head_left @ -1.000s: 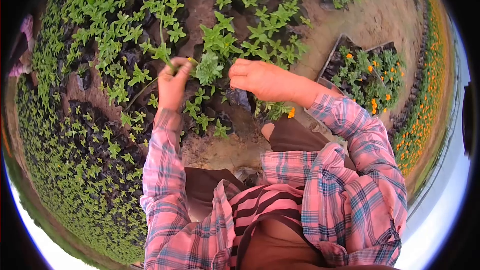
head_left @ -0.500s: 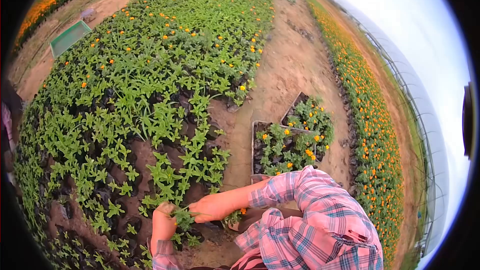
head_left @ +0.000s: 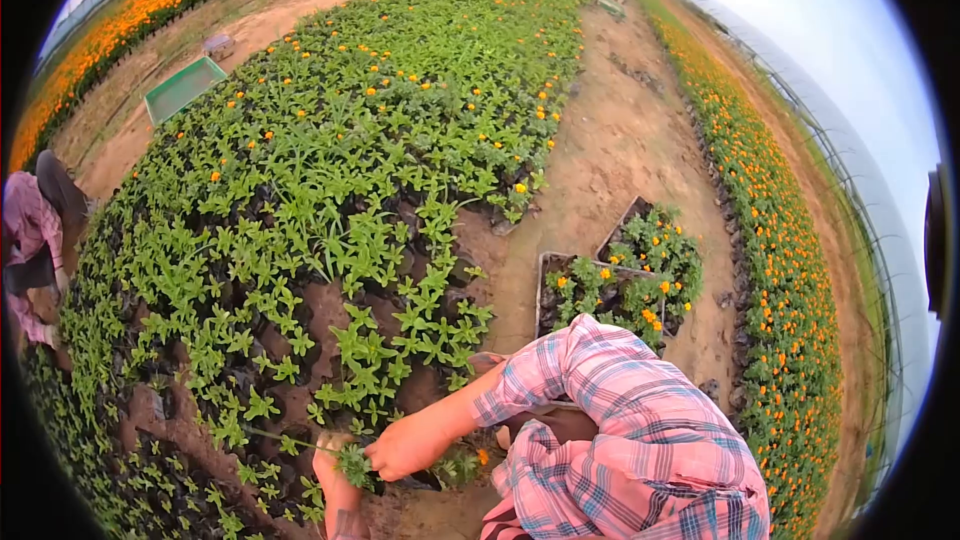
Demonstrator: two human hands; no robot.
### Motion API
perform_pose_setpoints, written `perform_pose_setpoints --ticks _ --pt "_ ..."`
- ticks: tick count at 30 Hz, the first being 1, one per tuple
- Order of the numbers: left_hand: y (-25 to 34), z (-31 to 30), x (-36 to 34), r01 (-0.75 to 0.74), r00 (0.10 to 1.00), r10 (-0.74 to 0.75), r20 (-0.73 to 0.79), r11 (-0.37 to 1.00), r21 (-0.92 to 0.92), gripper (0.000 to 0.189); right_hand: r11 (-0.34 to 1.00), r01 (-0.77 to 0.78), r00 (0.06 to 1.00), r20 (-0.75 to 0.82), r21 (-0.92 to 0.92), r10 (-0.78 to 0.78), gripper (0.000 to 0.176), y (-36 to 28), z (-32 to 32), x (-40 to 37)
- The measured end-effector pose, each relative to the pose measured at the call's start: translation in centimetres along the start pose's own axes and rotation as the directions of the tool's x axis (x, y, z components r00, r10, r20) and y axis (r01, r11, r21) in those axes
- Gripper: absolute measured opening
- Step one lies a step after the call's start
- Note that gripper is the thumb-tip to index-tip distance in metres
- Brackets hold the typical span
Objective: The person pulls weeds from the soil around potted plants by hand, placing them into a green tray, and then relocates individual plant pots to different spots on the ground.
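Down low in the head view, my two hands meet at a small feathery-leaved green plant (head_left: 353, 464). My left hand (head_left: 335, 465) is closed, and a long thin green stem (head_left: 275, 437) sticks out from it to the left. My right hand (head_left: 408, 445) is closed at the plant's right side, its fingertips pinched against the leaves. Below my right hand shows part of a black nursery bag (head_left: 425, 480). Beside it is a plant with an orange marigold bloom (head_left: 483, 457). The roots and lower part of the held plant are hidden.
Bagged green seedlings (head_left: 370, 350) spread ahead and left. Crates (head_left: 540, 290) of flowering marigolds stand on the dirt path (head_left: 610, 140) near my right arm. Another person (head_left: 35, 225) crouches at the far left. A green tray (head_left: 185, 88) lies beyond the bed; marigold rows (head_left: 770, 290) line the right.
The view has swung left, bringing the crouching person into sight. Both hands stay together at the plant, and a long stem now shows left of my left hand.
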State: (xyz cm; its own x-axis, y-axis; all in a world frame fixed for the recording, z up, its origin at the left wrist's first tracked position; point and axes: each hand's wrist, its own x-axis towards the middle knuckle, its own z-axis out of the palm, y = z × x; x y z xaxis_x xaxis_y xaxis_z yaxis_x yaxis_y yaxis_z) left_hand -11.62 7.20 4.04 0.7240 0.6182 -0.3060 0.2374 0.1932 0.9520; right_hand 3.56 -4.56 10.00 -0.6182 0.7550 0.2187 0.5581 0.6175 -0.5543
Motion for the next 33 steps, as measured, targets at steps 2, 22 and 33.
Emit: perform_pose_setpoints --ticks 2,22,33 --pt "0.7 0.0 -0.4 -0.019 1.0 0.02 -0.022 1.0 0.021 0.015 1.0 -0.006 1.0 0.015 0.013 0.005 0.011 0.1 0.2 0.3" --pt "1.7 3.3 1.3 0.078 0.979 -0.002 0.205 0.929 -0.362 0.009 0.856 -0.497 0.711 -0.498 0.145 0.497 0.012 -1.8 3.1 -11.1" --pt "-1.1 5.2 3.7 0.305 0.913 -0.203 0.353 0.916 -0.262 0.015 -0.21 -0.831 -0.541 -0.835 0.515 0.094 0.021 -7.5 -2.8 -41.1"
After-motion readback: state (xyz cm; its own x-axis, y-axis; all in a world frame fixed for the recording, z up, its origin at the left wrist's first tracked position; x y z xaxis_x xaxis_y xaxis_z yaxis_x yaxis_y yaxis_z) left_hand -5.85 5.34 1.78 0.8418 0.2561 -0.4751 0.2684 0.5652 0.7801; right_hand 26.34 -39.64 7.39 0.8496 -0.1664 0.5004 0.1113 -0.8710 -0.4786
